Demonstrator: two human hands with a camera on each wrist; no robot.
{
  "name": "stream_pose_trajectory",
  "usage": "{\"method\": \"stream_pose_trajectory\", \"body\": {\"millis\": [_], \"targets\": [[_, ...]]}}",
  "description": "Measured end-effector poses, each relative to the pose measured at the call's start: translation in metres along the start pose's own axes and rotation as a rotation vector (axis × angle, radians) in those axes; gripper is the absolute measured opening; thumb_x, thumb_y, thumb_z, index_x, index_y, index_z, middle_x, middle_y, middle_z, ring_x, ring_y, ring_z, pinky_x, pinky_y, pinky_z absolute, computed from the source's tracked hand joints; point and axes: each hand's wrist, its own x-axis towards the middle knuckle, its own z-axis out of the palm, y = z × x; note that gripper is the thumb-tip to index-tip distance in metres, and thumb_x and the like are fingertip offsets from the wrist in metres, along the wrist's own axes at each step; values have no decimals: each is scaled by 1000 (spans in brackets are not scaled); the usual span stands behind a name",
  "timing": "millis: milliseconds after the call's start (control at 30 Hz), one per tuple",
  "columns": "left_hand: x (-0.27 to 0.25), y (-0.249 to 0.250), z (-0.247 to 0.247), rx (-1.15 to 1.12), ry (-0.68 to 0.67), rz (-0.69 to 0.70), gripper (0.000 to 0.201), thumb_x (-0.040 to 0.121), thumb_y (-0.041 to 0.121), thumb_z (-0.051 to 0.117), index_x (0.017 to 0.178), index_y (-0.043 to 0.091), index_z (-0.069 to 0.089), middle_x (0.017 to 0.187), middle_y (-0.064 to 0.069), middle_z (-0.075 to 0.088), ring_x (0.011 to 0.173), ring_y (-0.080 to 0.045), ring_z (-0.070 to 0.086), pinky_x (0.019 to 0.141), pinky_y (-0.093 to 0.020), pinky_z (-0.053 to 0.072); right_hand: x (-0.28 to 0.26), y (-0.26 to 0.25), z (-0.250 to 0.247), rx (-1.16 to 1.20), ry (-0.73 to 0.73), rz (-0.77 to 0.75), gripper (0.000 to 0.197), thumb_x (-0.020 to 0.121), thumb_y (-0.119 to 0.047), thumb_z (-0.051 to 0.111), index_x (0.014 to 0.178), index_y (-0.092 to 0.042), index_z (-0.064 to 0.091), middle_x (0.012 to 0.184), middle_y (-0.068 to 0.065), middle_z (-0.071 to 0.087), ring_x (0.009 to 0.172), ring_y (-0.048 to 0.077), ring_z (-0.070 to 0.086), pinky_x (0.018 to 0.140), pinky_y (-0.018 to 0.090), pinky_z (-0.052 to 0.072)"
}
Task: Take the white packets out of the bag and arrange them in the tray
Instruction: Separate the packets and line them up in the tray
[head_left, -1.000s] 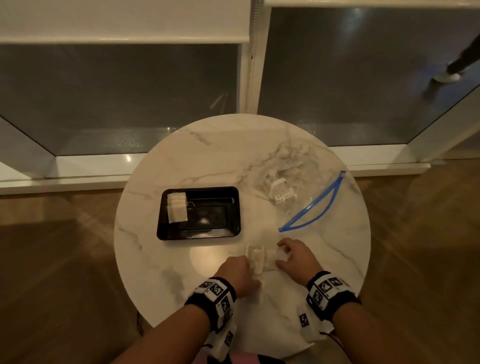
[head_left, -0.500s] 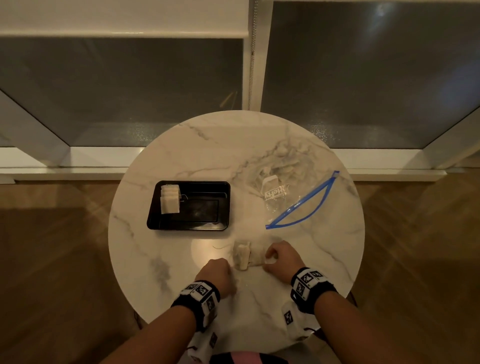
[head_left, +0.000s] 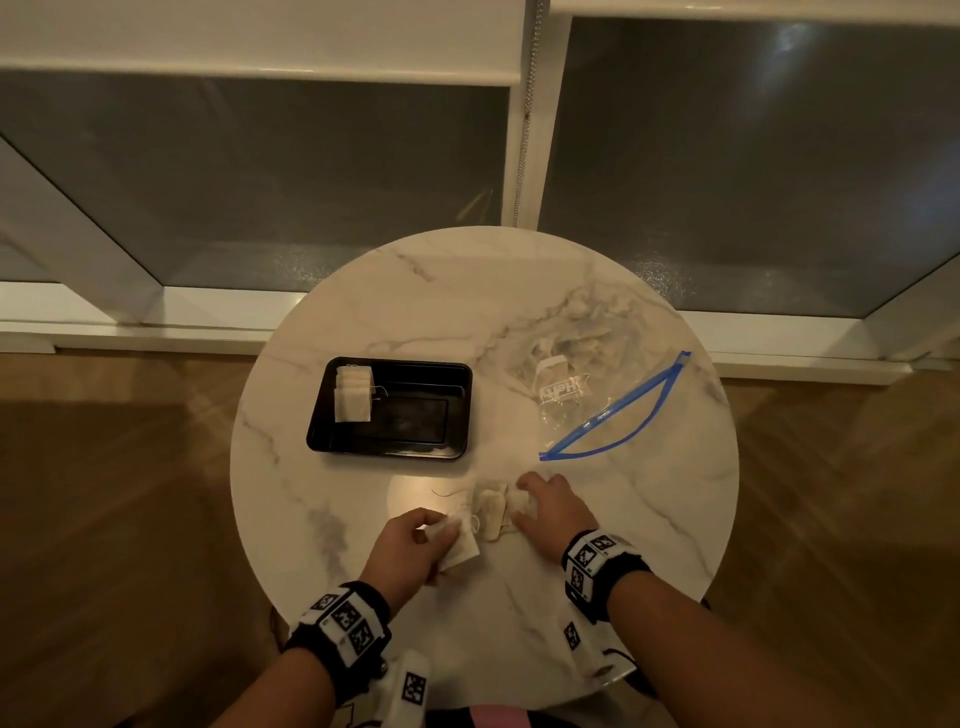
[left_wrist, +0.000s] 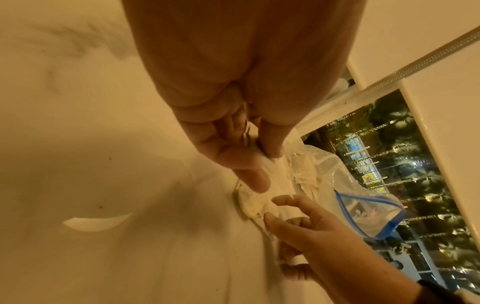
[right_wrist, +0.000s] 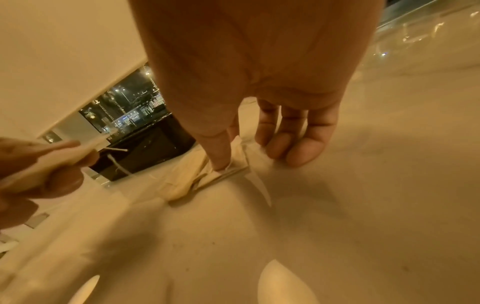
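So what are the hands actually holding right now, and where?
The left hand pinches one white packet at its edge. The right hand presses fingertips onto the small packet pile on the table, not lifting it.

Your head cam's up high, looking down and fwd at the round table (head_left: 597, 291) w/ windows behind, so it gets the whole top. Left wrist cam sits right behind the left hand (left_wrist: 233, 115), super close, aimed toward the bag (left_wrist: 363, 205). Right wrist cam's just as tight, pointing at the tray (right_wrist: 155, 148). All 3 share the packet pile (head_left: 491, 512) between your hands.
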Motion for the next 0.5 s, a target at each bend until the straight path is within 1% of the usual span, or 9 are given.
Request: {"method": "stream_pose_trajectory", "body": {"millis": [100,167,200,267,333,400,433,500], "targets": [[-4,-2,-3,-59,25,-13,19,92,26,70,100,8,68,76,-16,70,61,-25,63,52,-29,51,1,-5,-2,8,5,25,25,90,-37,64,111,-27,56,116,3,46,94,23,58,90,32,49],[-5,-3,-8,-90,60,-27,17,93,25,70,100,10,68,81,-16,71,64,-24,65,52,-29,52,2,-5,-4,28,19,41,12,90,-34,63,97,-26,58,109,2,51,90,22,57,87,31,48],[-5,-4,-11,-106,67,-34,15,93,23,69,101,10,68,84,-15,71,65,-22,66,53,-29,52,3,-5,-5,45,29,43,8,89,-32,64,91,-25,59,104,1,55,89,20,58,85,30,49],[-5,-4,-16,-142,62,-46,14,93,22,69,101,11,69,89,-15,71,68,-20,66,56,-29,53,4,0,-8,94,42,47,9,88,-27,67,83,-24,61,89,-4,60,85,17,59,78,27,47],[-5,-4,-22,-174,57,-60,14,92,24,69,101,12,69,94,-15,72,73,-20,66,59,-29,53,3,4,-10,135,50,61,9,87,-25,69,81,-22,63,82,-7,60,83,16,59,75,26,47],[-4,-2,-27,-188,60,-77,14,92,25,70,100,14,70,96,-13,72,76,-19,65,61,-29,52,1,7,-12,172,58,84,10,86,-27,70,85,-20,64,83,-7,61,84,16,59,75,26,48],[-4,-2,-29,-202,59,-90,14,92,25,70,99,14,70,95,-11,72,78,-18,64,62,-29,51,-1,7,-11,175,54,92,14,85,-30,72,88,-20,63,85,-7,61,84,15,59,75,25,47],[-3,-1,-33,-256,41,-126,15,91,24,69,98,11,69,92,-9,71,80,-19,63,66,-30,51,-4,4,-7,139,23,107,29,79,-37,77,97,-23,59,91,-6,58,87,14,57,74,23,42]]}}
